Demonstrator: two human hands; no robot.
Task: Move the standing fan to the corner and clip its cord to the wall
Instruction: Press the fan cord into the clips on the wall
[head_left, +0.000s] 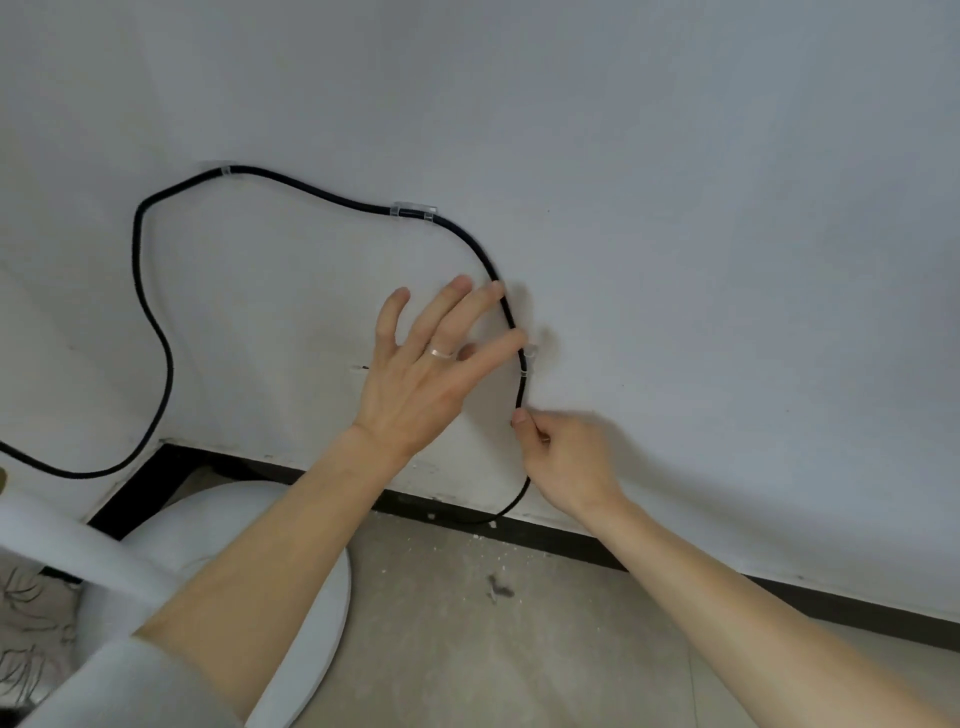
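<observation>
A black cord (311, 191) loops across the white wall (675, 208). Clear clips hold it at the upper left (225, 171), the top middle (413, 211) and the right (528, 358). My left hand (431, 364) is spread flat on the wall, and its fingertips press the cord just above the right clip. My right hand (566, 462) pinches the cord just below that clip. The fan's round white base (311, 597) stands on the floor at the lower left, with its white pole (78, 551) blurred in front.
A dark skirting board (675, 558) runs along the wall's foot. The beige floor (519, 649) carries white crumbs and a small dark scrap (498, 588). A patterned cloth (31, 623) shows at the far left.
</observation>
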